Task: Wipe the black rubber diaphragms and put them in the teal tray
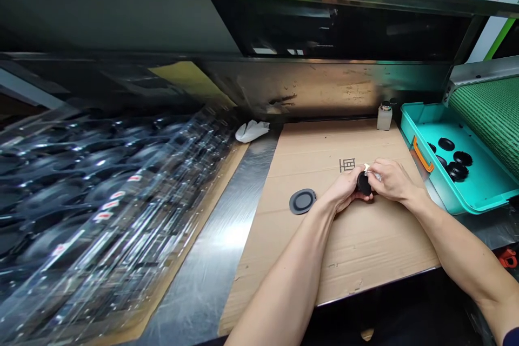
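Over the cardboard sheet, my left hand [344, 188] is closed on a small round black part [364, 184], its flat face turned partly towards my right hand [390, 177]. The fingers of that right hand are pinched on a bit of white cloth or tissue [367, 168] at the black part's upper edge. How much of the white piece lies inside the fingers is hidden. To the left of my hands, a dark grey oval piece with a raised inner ring [303, 201] lies flat on the cardboard [284, 259].
Stacked clear plastic trays [121, 194] with dark round parts fill the left side. A crumpled white tissue [252, 131] lies behind. At the back right stands a small bottle [384, 116], beside a teal bin [486, 206] with several black parts. A green conveyor belt [490, 113] lies beyond.
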`<action>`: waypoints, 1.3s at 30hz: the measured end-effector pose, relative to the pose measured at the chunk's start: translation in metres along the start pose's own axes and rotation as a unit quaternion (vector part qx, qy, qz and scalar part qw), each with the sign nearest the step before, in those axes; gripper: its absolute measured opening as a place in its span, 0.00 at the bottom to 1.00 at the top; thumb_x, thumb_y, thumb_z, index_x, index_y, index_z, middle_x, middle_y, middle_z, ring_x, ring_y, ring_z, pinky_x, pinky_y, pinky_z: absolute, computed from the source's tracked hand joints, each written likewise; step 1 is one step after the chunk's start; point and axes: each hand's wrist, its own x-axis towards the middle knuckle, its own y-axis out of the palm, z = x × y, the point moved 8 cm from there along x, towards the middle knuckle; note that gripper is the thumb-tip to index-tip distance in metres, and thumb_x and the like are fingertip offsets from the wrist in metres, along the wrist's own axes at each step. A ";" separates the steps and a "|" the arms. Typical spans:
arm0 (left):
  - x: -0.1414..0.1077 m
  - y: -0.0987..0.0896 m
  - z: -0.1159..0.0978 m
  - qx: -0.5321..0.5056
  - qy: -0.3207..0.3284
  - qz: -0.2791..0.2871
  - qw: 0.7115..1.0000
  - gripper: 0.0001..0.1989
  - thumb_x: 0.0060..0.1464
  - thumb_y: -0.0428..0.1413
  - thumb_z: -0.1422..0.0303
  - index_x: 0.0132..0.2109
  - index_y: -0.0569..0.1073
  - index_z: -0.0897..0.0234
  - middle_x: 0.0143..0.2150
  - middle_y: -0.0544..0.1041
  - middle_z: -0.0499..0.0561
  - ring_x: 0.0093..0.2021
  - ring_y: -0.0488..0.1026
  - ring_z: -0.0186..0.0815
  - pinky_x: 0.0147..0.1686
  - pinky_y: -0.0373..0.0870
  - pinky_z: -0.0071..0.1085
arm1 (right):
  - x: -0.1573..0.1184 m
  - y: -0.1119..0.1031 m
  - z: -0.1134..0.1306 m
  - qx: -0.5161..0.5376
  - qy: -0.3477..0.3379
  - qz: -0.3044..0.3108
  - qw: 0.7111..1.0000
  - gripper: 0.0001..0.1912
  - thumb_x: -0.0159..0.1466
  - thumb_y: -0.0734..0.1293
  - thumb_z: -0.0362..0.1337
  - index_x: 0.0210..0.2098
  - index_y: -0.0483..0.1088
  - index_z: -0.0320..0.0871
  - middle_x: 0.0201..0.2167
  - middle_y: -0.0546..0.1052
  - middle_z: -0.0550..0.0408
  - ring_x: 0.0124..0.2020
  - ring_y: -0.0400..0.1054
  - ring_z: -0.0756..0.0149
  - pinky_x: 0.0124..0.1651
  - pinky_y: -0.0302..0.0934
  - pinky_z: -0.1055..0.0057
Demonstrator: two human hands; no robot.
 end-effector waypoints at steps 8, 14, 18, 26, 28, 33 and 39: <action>-0.003 0.002 -0.003 0.008 0.008 -0.008 1.000 0.14 0.66 0.49 0.65 0.40 0.74 0.71 0.26 0.77 0.57 0.21 0.76 0.37 0.20 0.74 0.28 | 0.000 0.001 -0.002 0.033 0.013 0.005 0.999 0.12 0.69 0.62 0.35 0.38 0.77 0.40 0.34 0.73 0.53 0.34 0.63 0.70 0.39 0.51 0.74; -0.002 0.001 -0.002 -0.014 0.016 0.011 1.000 0.14 0.66 0.50 0.65 0.41 0.75 0.72 0.28 0.78 0.59 0.21 0.76 0.37 0.21 0.76 0.30 | 0.000 -0.001 -0.004 0.025 0.029 0.000 0.999 0.13 0.68 0.62 0.37 0.40 0.78 0.42 0.37 0.76 0.53 0.36 0.65 0.69 0.39 0.52 0.74; -0.006 -0.010 0.001 -0.125 -0.048 0.001 0.991 0.20 0.70 0.45 0.63 0.45 0.75 0.77 0.33 0.80 0.64 0.26 0.78 0.38 0.23 0.77 0.27 | -0.003 -0.004 -0.031 -0.007 0.101 0.005 0.995 0.14 0.69 0.62 0.40 0.39 0.79 0.43 0.38 0.77 0.52 0.38 0.67 0.67 0.40 0.51 0.72; -0.014 -0.020 -0.010 -0.308 -0.074 -0.014 0.948 0.23 0.72 0.39 0.62 0.50 0.72 0.77 0.31 0.77 0.60 0.25 0.76 0.32 0.22 0.75 0.19 | -0.007 -0.009 -0.034 -0.075 0.098 -0.050 0.991 0.22 0.72 0.62 0.51 0.58 0.74 0.47 0.51 0.73 0.46 0.55 0.63 0.55 0.57 0.54 0.63; -0.013 -0.023 -0.011 -0.309 -0.066 -0.025 0.948 0.23 0.72 0.39 0.62 0.47 0.73 0.76 0.31 0.77 0.60 0.25 0.76 0.32 0.22 0.74 0.19 | -0.007 0.002 -0.019 -0.052 0.045 -0.006 0.998 0.22 0.71 0.64 0.53 0.59 0.73 0.51 0.50 0.73 0.48 0.53 0.63 0.57 0.58 0.55 0.62; -0.004 -0.031 -0.012 -0.265 0.012 -0.060 0.962 0.22 0.72 0.42 0.59 0.44 0.73 0.73 0.39 0.79 0.63 0.31 0.79 0.36 0.28 0.77 0.26 | -0.006 0.009 -0.022 0.000 0.075 -0.039 0.996 0.20 0.71 0.64 0.45 0.60 0.72 0.47 0.48 0.73 0.47 0.51 0.66 0.59 0.56 0.58 0.65; 0.005 -0.025 -0.007 -0.284 0.079 -0.086 0.952 0.17 0.72 0.45 0.61 0.52 0.73 0.67 0.46 0.80 0.59 0.41 0.79 0.36 0.46 0.77 0.35 | -0.004 0.016 0.022 0.084 0.006 -0.082 0.993 0.20 0.73 0.61 0.46 0.58 0.74 0.44 0.53 0.73 0.46 0.52 0.64 0.59 0.58 0.60 0.64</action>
